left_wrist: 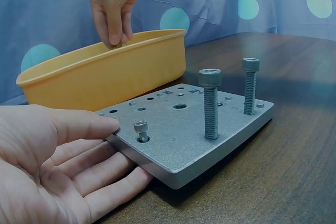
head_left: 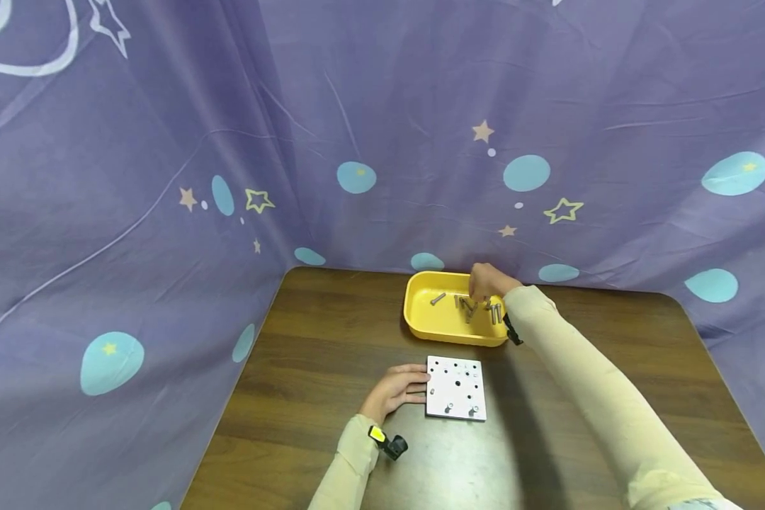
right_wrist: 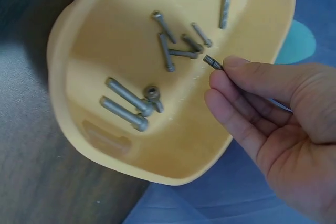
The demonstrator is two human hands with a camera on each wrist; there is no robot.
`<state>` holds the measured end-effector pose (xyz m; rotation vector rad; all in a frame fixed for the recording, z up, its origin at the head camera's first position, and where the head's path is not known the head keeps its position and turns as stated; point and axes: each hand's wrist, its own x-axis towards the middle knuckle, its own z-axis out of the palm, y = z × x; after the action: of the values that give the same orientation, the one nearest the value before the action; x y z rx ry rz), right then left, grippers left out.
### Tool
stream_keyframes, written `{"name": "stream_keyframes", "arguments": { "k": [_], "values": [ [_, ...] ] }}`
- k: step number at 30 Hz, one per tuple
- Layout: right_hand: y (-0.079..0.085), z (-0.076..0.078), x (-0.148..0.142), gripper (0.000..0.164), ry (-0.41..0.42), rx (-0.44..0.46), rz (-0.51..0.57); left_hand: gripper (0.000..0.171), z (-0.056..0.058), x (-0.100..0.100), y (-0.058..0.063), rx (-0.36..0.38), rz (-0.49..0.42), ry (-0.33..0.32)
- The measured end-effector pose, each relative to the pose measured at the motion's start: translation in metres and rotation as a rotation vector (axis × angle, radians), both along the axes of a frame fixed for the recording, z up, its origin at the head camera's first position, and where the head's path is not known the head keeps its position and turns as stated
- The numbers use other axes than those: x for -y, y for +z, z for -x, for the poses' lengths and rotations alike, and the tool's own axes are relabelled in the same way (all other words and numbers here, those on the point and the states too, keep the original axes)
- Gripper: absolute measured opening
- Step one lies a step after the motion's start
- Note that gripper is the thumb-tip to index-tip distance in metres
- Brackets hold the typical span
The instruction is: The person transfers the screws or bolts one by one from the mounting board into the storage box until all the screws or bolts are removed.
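Observation:
My right hand pinches a small bolt between thumb and fingertips over the yellow bin. Its threaded end sticks out, while the head is hidden by the fingers. Several socket-head bolts of different sizes lie inside the bin below. Nearer on the table sits a square metal plate with many holes. My left hand grips its left edge, thumb at the top rim and fingers along the side and underneath. Two long bolts stand upright in the plate, with a small bolt near the thumb.
The brown wooden table carries the bin at the back and the plate in front of it. A purple patterned curtain hangs close behind and along the left side.

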<state>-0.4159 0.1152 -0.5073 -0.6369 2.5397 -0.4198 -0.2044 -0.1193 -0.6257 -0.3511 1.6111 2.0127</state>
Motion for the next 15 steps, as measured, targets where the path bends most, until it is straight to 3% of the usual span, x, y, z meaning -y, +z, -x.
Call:
{"name": "stream_keyframes", "arguments": {
  "k": [3, 7, 15],
  "values": [
    [-0.010, 0.005, 0.000, 0.015, -0.011, 0.026, -0.026, 0.043, 0.000, 0.000, 0.001, 0.000, 0.000, -0.003],
    [-0.010, -0.002, 0.002, 0.015, -0.021, 0.050, -0.068, 0.043, 0.001, 0.000, 0.001, 0.002, -0.006, -0.001],
    [-0.014, -0.012, 0.004, 0.013, -0.037, -0.033, -0.061, 0.042, -0.001, 0.001, 0.002, -0.001, -0.005, -0.002]
  ]
}}
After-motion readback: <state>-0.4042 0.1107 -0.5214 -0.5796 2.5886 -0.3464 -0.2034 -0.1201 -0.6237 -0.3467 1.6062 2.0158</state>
